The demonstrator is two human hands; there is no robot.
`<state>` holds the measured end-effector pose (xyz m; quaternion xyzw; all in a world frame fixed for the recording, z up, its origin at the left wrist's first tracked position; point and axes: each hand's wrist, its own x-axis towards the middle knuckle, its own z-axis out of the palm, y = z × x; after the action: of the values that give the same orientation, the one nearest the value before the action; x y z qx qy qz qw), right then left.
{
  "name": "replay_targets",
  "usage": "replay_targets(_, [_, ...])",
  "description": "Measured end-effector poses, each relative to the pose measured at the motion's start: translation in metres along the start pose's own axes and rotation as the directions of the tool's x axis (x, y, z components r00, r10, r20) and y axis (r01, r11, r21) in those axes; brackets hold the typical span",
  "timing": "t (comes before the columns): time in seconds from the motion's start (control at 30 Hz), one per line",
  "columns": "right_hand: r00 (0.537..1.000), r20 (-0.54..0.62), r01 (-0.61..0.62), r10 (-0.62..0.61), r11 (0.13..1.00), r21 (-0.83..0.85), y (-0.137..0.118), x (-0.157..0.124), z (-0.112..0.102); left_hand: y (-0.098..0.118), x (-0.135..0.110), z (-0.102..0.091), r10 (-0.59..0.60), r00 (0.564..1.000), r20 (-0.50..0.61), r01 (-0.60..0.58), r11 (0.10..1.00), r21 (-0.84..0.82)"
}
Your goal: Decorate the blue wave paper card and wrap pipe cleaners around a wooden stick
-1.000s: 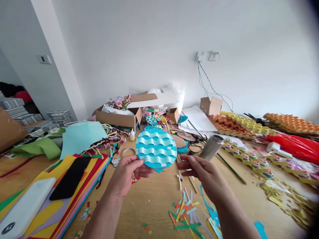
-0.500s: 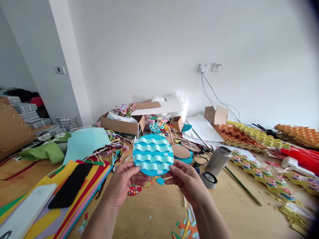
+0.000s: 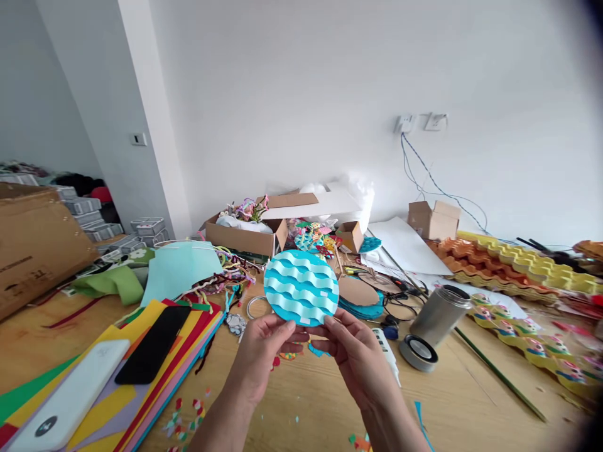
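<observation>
Held up over the table is a blue paper disc (image 3: 301, 288) with several rows of pale wavy paper strips across its face and two small white patches near its right and lower edges. My left hand (image 3: 267, 345) pinches its lower edge between thumb and fingers. On the lower right edge, the thumb and fingers of my right hand (image 3: 349, 342) are also closed. Small colourful cut-out pieces (image 3: 288, 356) lie on the table beneath the disc. A white tube (image 3: 387, 353), partly hidden by my right hand, rests beside it.
On the left, coloured sheets (image 3: 106, 389) carry a black phone (image 3: 153, 344) and a white power bank (image 3: 75, 395). To the right stands a steel flask (image 3: 440, 316) with its lid (image 3: 418, 353) off. Egg trays (image 3: 509, 263) and cardboard boxes (image 3: 247, 237) line the back.
The view has turned slightly left, so the surroundings appear further right. Both hands still hold the disc, now tilted a little, and my left hand has slid along its lower edge toward my right.
</observation>
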<state>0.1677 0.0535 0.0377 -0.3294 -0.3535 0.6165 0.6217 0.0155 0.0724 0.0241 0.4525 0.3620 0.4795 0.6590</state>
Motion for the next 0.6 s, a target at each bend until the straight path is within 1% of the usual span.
replay_targets(0.07, [1.0,0.0,-0.002,0.002,1.0,-0.018,0.001,0.0,0.001,-0.002,0.001,0.0,0.0,0.999,-0.047,0.002,1.0,0.028])
replay_targets(0.17, [1.0,-0.013,-0.023,0.022,0.996,-0.085,0.002,0.001,-0.001,-0.001,0.002,0.0,0.033,0.997,-0.076,-0.032,0.999,0.013])
replay_targets(0.2, [0.999,-0.041,-0.022,0.017,0.992,-0.122,0.003,0.001,-0.003,-0.001,0.002,0.001,0.048,0.995,-0.089,-0.048,0.999,0.001])
replay_targets(0.23, [0.996,-0.093,-0.001,-0.015,0.987,-0.163,0.004,0.001,-0.005,0.0,0.002,0.001,0.063,0.992,-0.109,-0.064,0.998,-0.01])
replay_targets(0.27, [0.983,-0.163,0.044,-0.08,0.976,-0.212,0.005,0.001,-0.007,0.0,0.002,0.002,0.075,0.988,-0.132,-0.078,0.997,-0.015])
replay_targets(0.3, [0.957,-0.235,0.105,-0.172,0.956,-0.273,0.005,0.0,-0.008,0.0,0.003,0.002,0.084,0.984,-0.154,-0.087,0.996,-0.014])
replay_targets(0.33, [0.917,-0.288,0.168,-0.275,0.923,-0.346,0.006,-0.001,-0.008,0.0,0.003,0.002,0.092,0.981,-0.171,-0.094,0.996,-0.004])
replay_targets(0.37, [0.879,-0.304,0.22,-0.368,0.878,-0.426,0.007,-0.004,-0.007,-0.001,0.003,0.002,0.1,0.978,-0.181,-0.099,0.995,0.015])
replay_targets(0.4, [0.857,-0.276,0.253,-0.434,0.824,-0.507,0.007,-0.007,-0.005,-0.001,0.004,0.002,0.109,0.977,-0.185,-0.103,0.994,0.041])
replay_targets(0.43, [0.859,-0.212,0.27,-0.465,0.765,-0.585,0.008,-0.01,-0.002,-0.002,0.004,0.001,0.119,0.975,-0.185,-0.108,0.992,0.071])
replay_targets(0.53, [0.897,0.017,0.294,-0.441,0.568,-0.769,0.013,-0.017,0.009,-0.005,0.003,0.002,0.155,0.975,-0.16,-0.128,0.978,0.166])
replay_targets(0.6, [0.899,0.096,0.297,-0.426,0.436,-0.85,0.017,-0.019,0.013,-0.007,0.001,0.002,0.167,0.976,-0.138,-0.134,0.966,0.223])
